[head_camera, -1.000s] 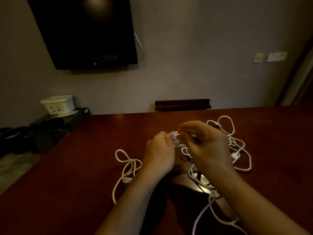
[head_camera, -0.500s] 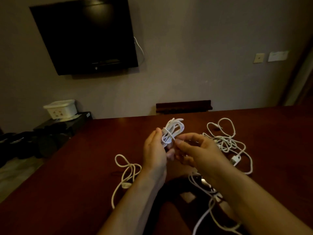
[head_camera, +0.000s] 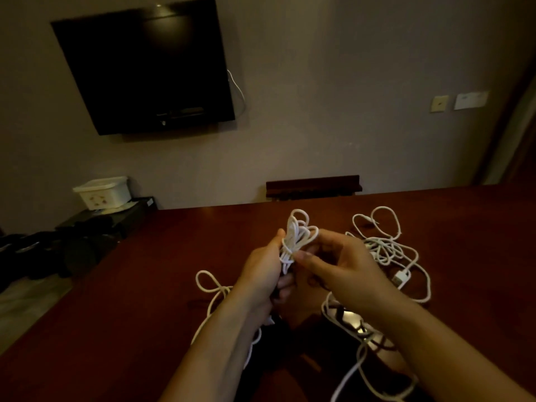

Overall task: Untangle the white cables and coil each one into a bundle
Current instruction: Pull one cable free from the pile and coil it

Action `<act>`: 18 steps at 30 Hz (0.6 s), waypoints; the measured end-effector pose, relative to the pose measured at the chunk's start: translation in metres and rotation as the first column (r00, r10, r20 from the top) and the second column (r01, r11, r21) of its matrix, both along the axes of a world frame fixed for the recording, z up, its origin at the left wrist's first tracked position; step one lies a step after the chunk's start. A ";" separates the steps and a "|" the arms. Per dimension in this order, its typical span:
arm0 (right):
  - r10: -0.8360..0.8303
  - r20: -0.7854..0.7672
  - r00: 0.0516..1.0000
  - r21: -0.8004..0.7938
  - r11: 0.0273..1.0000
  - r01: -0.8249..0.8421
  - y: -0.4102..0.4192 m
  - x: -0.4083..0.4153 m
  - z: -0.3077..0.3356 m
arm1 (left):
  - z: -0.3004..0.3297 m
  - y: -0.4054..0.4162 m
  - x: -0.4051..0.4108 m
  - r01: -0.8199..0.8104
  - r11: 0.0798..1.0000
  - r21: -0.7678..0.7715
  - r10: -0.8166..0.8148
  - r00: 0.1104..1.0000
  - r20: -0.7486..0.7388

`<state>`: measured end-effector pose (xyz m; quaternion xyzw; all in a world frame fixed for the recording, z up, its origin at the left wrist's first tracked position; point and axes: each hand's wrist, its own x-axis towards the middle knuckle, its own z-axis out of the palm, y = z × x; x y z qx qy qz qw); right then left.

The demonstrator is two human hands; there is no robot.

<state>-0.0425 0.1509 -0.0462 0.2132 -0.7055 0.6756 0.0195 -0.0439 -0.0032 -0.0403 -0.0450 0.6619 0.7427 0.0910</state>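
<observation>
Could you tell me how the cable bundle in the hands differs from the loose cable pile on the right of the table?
The cable bundle is gathered into tight loops; the loose cable pile sprawls in open loops. The bundle is held above the table by the left hand and right hand; the pile lies on it. Both are white.

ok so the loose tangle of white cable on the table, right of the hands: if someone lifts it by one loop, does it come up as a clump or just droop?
Probably droops: the loose tangle lies in limp, irregular loops on the table. Crossed strands suggest neighbours would snag and drag along. Its USB plug would likely dangle and swing.
</observation>
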 end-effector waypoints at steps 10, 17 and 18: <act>0.168 0.002 0.986 0.112 0.979 -0.168 0.019 -0.001 0.009 | 0.007 -0.012 0.004 0.356 0.906 0.231 -0.391 0.911 0.129; 0.176 -0.067 0.982 0.188 0.969 -0.161 0.020 0.002 0.013 | 0.011 -0.006 0.006 0.348 0.922 0.170 -0.381 0.895 0.233; 0.161 -0.053 0.986 0.177 0.973 -0.149 0.018 0.003 0.012 | 0.013 -0.003 0.006 0.283 0.951 0.123 -0.304 0.928 0.214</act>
